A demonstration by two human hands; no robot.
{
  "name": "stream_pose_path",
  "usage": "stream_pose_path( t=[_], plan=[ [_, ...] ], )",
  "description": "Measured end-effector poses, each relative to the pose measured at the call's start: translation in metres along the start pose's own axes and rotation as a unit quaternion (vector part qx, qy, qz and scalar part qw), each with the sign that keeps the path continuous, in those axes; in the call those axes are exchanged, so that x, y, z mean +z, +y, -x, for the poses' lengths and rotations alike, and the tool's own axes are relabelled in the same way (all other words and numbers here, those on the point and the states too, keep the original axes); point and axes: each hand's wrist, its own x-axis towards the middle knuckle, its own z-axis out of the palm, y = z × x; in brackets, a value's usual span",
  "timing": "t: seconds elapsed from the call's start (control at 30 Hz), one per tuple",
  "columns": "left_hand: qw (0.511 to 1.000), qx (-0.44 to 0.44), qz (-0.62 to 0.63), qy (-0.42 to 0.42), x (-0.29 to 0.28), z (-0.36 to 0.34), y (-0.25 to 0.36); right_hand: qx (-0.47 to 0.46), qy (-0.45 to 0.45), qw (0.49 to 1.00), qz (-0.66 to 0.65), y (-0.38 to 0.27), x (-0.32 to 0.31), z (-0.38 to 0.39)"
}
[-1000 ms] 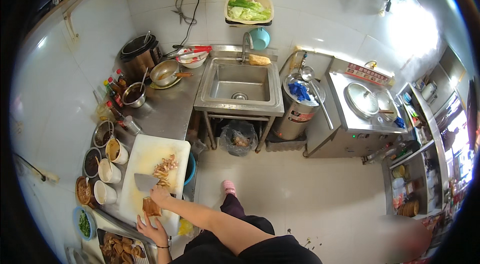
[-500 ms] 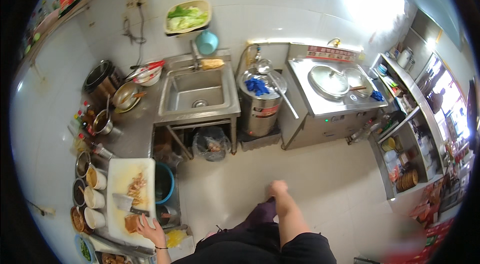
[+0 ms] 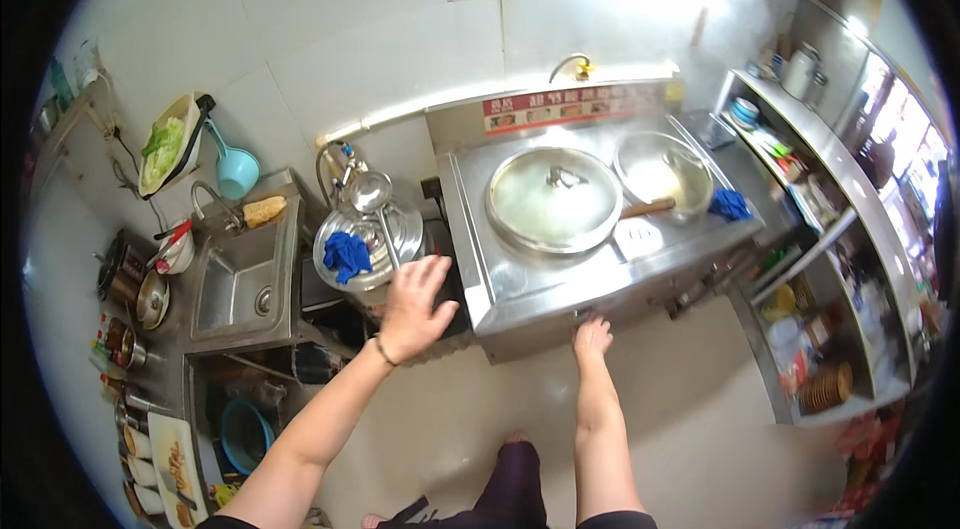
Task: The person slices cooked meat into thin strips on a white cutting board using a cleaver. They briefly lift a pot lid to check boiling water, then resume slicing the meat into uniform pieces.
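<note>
Turned away from the cutting board (image 3: 172, 464), now at the 7 o'clock edge of view, the person faces a steel stove (image 3: 600, 239) at centre. Left hand (image 3: 413, 307) is raised with fingers spread, released and holding nothing, just below a lidded steel pot (image 3: 368, 247) topped with a blue cloth (image 3: 347, 254) and a ladle (image 3: 372, 197). Right hand (image 3: 592, 337) rests at the stove's front edge at 6 o'clock from a large wok lid (image 3: 553, 199); whether it grips anything cannot be told. A second wok (image 3: 662, 175) sits at 3 o'clock from the lid, another blue cloth (image 3: 731, 204) beside it. Sink (image 3: 238, 279) lies at 9 o'clock on the worktop (image 3: 165, 349)
</note>
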Motion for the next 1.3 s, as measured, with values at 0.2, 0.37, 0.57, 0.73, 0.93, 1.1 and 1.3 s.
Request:
stream_pose_path(
  t=[0.2,0.37,0.57,0.73,0.93,1.1,1.3],
  plan=[
    [0.995,0.035,-0.022,-0.088,0.07,-0.09,0.015,-0.184,-0.099,0.962,0.175,-0.006,-0.009,-0.054],
    [0.99,0.011,-0.025,-0.14,0.096,-0.126,0.009,-0.149,-0.242,0.954,-0.099,0.011,-0.029,-0.063],
    [0.984,-0.062,0.046,-0.161,0.12,-0.16,0.002,-0.122,-0.331,0.919,-0.175,0.044,-0.041,-0.068],
    [0.935,-0.285,0.161,-0.135,0.163,-0.211,0.007,-0.04,-0.541,0.838,-0.051,0.112,-0.117,-0.114],
    [0.824,-0.474,0.216,-0.224,0.205,-0.288,0.036,-0.012,-0.43,0.869,-0.245,0.168,-0.203,-0.149],
    [0.778,-0.574,0.136,-0.216,0.226,-0.321,0.052,-0.017,-0.314,0.867,-0.386,0.189,-0.231,-0.169],
    [0.766,-0.62,0.058,-0.162,0.257,-0.318,0.039,-0.018,-0.406,0.717,-0.566,0.17,-0.209,-0.229]
  ],
)
